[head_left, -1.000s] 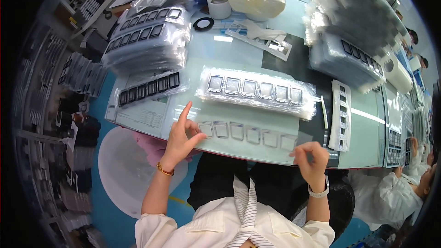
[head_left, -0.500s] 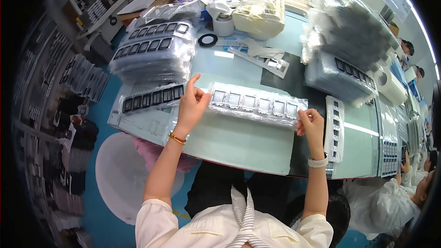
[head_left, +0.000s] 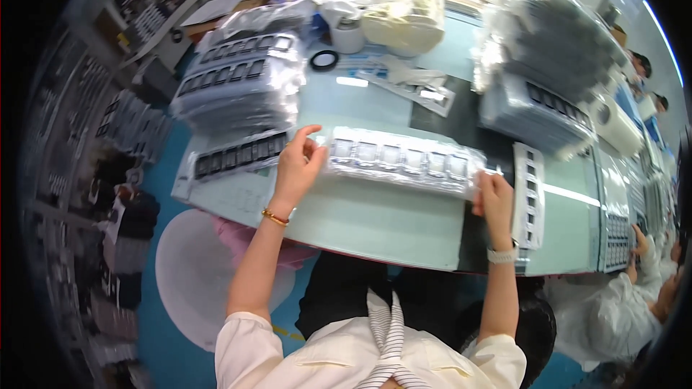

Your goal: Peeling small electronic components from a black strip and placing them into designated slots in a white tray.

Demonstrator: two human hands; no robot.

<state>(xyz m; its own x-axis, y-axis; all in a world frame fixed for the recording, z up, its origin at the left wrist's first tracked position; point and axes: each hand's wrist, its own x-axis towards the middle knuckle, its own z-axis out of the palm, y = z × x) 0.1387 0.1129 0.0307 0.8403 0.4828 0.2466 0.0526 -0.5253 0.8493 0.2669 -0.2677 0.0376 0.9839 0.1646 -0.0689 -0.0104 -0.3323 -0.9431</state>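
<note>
Both hands are now pinching the ends of the tray stack (head_left: 404, 162), left hand (head_left: 299, 166) and right hand (head_left: 494, 198), holding it low over the desk (head_left: 375, 220). It's looking light, bendy and slippery in plastic wrap, so gripping the ends is making sense.

cream short sleeves | striped tie | gold bracelet (head_left: 274, 217) | white wristwatch (head_left: 502, 255)

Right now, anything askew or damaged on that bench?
Nothing damaged or spilled. The bagged tray stack sits slightly slanted across the table, but the left hand and right hand grip its ends.
</note>
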